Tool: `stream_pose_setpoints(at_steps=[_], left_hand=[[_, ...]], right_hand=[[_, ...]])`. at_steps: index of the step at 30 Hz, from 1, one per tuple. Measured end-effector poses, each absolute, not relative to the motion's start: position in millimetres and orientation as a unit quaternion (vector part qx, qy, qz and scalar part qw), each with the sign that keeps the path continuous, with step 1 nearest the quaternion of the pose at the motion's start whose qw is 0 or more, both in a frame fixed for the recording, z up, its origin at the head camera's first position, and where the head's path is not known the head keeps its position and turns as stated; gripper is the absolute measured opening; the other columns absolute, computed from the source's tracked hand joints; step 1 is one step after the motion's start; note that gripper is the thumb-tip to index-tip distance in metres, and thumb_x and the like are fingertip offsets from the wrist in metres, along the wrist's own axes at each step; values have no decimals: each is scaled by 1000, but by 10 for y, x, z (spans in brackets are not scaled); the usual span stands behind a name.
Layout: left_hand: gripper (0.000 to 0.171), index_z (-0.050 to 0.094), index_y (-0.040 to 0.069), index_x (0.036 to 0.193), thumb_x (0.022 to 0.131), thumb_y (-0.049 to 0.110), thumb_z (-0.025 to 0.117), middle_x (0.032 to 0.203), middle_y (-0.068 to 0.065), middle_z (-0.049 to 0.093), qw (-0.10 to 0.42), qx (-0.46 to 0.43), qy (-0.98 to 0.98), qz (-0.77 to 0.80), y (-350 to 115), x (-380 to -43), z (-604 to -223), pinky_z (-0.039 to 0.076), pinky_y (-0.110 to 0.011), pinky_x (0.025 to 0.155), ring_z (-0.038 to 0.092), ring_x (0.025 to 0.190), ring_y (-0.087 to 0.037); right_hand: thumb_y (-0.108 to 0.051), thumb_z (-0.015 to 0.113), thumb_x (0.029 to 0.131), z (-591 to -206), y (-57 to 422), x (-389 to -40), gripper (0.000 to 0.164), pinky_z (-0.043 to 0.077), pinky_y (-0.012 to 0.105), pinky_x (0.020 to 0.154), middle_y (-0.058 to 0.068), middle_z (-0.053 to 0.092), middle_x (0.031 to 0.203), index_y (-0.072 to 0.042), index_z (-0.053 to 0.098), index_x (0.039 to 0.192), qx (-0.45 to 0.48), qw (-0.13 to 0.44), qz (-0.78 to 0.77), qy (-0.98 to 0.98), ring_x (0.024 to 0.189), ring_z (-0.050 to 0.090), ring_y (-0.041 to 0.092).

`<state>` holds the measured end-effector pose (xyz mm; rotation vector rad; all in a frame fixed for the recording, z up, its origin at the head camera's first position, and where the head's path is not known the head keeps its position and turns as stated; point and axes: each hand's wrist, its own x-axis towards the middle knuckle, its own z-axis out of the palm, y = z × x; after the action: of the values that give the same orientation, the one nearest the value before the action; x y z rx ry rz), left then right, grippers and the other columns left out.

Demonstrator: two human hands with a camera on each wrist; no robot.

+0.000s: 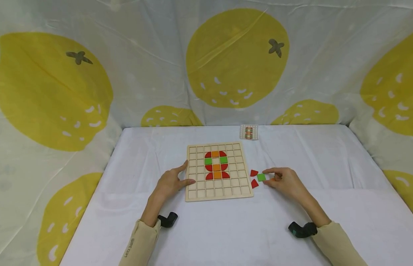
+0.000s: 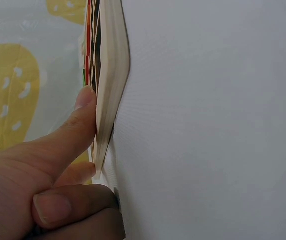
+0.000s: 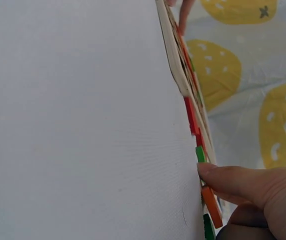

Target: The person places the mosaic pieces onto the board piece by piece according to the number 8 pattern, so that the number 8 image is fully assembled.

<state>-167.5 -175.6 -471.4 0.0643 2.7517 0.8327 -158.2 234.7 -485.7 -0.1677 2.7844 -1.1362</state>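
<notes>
A square wooden grid board (image 1: pixel 201 190) lies on the white cloth, holding a pattern of red, orange and green tiles. At its left edge is my left hand (image 1: pixel 171 181), thumb resting on the rim and index finger touching the side; in the left wrist view the other visible fingers are curled beside the board (image 2: pixel 114 60). My right hand (image 1: pixel 287 181) pinches a green square tile (image 1: pixel 261 177) between thumb and index finger, right of the board. An orange tile (image 3: pixel 212 207) sits under that hand, mostly hidden in the head view. Two red tiles (image 1: pixel 254 173) lie between board and green tile.
A small pattern card (image 1: pixel 249 132) lies behind the board, near the back of the table. Lemon-print cloth (image 1: pixel 153 66) hangs behind and at the sides. A dark green piece (image 3: pixel 209 227) shows low in the right wrist view. Black devices (image 1: pixel 303 229) are worn on both wrists.
</notes>
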Motion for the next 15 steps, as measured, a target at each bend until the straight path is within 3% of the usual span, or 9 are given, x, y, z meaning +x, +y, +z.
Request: stream_pose_setpoints(at_steps=[6, 11, 15], left_hand=[[89, 34, 17, 162, 90, 45, 78, 157, -26, 45, 134, 22, 947, 291, -1751, -1673, -4711, 49, -53, 105, 54, 139, -37], [89, 34, 17, 162, 89, 45, 79, 157, -26, 45, 132, 23, 949, 286, -1754, -1671, -4709, 51, -49, 98, 58, 126, -33], [90, 35, 17, 161, 89, 46, 79, 146, -30, 57, 133, 24, 949, 283, -1744, -1687, -4718, 50, -42, 85, 59, 107, -29]], right_hand=[[-15, 86, 85, -4875, 2377, -1583, 28, 30, 24, 57, -5, 32, 61, -10, 79, 112, -61, 68, -380, 920, 62, 37, 11], [-14, 86, 84, -4882, 2358, -1585, 28, 34, 22, 57, -5, 37, 59, -8, 79, 111, -63, 45, -389, 918, 58, 53, 10], [-12, 85, 85, -4872, 2331, -1578, 28, 36, 22, 56, -4, 40, 57, -7, 79, 112, -64, 30, -396, 916, 56, 57, 12]])
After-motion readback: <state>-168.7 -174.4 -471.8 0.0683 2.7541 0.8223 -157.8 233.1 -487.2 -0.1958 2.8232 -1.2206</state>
